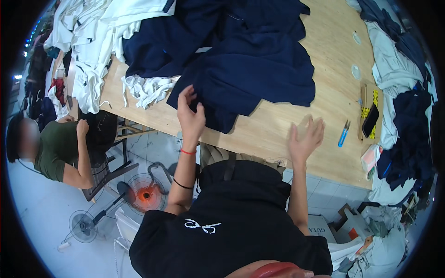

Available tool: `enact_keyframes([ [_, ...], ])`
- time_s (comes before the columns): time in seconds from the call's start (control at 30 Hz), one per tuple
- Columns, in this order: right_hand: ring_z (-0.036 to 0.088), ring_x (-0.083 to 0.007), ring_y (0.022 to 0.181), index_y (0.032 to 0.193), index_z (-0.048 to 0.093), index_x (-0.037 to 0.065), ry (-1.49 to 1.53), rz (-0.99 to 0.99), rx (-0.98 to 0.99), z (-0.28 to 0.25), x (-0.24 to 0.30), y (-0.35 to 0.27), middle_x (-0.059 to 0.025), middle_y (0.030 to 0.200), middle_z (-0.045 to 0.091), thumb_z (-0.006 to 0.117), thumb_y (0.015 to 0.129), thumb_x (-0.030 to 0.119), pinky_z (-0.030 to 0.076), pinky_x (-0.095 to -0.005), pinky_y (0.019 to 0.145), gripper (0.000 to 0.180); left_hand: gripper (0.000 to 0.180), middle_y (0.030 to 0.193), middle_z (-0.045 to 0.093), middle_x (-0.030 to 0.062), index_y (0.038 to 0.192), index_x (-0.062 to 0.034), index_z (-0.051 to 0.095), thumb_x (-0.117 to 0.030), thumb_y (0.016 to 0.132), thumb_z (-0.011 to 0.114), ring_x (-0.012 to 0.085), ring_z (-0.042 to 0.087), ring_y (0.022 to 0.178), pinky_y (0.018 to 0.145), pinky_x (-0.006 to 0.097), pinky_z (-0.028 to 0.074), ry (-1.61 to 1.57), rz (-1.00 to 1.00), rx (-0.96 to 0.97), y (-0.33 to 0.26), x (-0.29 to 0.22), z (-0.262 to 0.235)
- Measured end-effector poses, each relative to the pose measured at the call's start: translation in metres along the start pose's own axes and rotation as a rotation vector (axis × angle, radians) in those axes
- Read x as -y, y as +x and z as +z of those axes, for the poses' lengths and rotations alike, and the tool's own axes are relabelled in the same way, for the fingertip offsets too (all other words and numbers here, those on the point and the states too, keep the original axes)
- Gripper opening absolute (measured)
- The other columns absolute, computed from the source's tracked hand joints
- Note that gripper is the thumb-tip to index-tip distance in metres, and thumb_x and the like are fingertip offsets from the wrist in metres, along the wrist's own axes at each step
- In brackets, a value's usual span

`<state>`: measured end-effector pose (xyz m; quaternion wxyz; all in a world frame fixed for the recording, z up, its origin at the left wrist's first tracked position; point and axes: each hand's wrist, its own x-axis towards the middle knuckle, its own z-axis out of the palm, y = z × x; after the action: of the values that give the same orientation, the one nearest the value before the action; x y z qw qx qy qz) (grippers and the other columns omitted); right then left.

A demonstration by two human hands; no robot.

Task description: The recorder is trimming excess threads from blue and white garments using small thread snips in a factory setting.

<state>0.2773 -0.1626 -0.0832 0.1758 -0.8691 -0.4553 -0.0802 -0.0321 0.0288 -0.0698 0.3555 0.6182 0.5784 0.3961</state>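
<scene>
A dark navy garment [259,69] lies spread in folds on the wooden table [278,120], its near corner close to the edge in front of me. My left hand [191,116] is at the left side of that corner, thumb apart from the bent fingers, with nothing visible in it. Whether its fingertips touch the cloth, I cannot tell. Over bare wood to the right of the garment is my right hand [307,139], fingers spread and holding nothing. Blue thread snips [343,134] lie to the right of this hand.
White garments [88,46] pile up at the left, with white strips [147,88] nearer. A cardboard box [366,99] with a black phone [371,121] is at the right, beside heaped clothes [408,134]. Someone in green [60,153] sits at the left near fans [146,194].
</scene>
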Motion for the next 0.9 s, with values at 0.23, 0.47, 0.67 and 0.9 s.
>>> enact_keyframes([
  [0.23, 0.066, -0.0312, 0.099, 0.101, 0.073, 0.000, 0.765, -0.243, 0.244, -0.023, 0.093, 0.028, -0.0138, 0.103, 0.071, 0.080, 0.088, 0.001, 0.053, -0.0409, 0.088, 0.016, 0.046, 0.125, 0.063, 0.0157, 0.125, -0.0100, 0.071, 0.003, 0.082, 0.077, 0.0355, 0.059, 0.119, 0.104, 0.042, 0.049, 0.392, 0.154, -0.075, -0.001, -0.002, 0.003],
  [0.47, 0.068, -0.0221, 0.092, 0.105, 0.072, 0.001, 1.031, -0.073, 0.410, 0.017, 0.118, 0.037, -0.0086, 0.103, 0.072, 0.074, 0.096, 0.004, 0.052, -0.0335, 0.085, 0.010, 0.034, 0.123, 0.065, 0.0120, 0.117, -0.0070, 0.070, 0.000, 0.085, 0.075, 0.0333, 0.058, 0.116, 0.101, 0.044, 0.045, 0.223, 0.298, -0.123, 0.011, -0.035, 0.004],
  [0.67, 0.069, -0.0127, 0.099, 0.117, 0.067, 0.005, 1.928, 0.593, 0.547, -0.046, 0.070, 0.048, -0.0034, 0.115, 0.073, 0.058, 0.112, 0.016, 0.054, -0.0290, 0.094, 0.015, 0.032, 0.109, 0.069, 0.0091, 0.112, -0.0087, 0.071, 0.001, 0.081, 0.074, 0.0323, 0.062, 0.110, 0.094, 0.043, 0.048, 0.188, 0.269, 0.065, -0.007, -0.025, 0.039],
  [0.9, 0.076, -0.0178, 0.103, 0.117, 0.068, 0.001, 1.870, 0.771, 0.520, -0.070, 0.022, 0.043, -0.0115, 0.115, 0.077, 0.059, 0.112, 0.025, 0.062, -0.0333, 0.091, 0.026, 0.011, 0.095, 0.070, 0.0017, 0.108, -0.0008, 0.070, 0.003, 0.097, 0.069, 0.0095, 0.064, 0.083, 0.077, 0.024, 0.052, -0.309, -0.070, 0.013, -0.009, -0.049, 0.046],
])
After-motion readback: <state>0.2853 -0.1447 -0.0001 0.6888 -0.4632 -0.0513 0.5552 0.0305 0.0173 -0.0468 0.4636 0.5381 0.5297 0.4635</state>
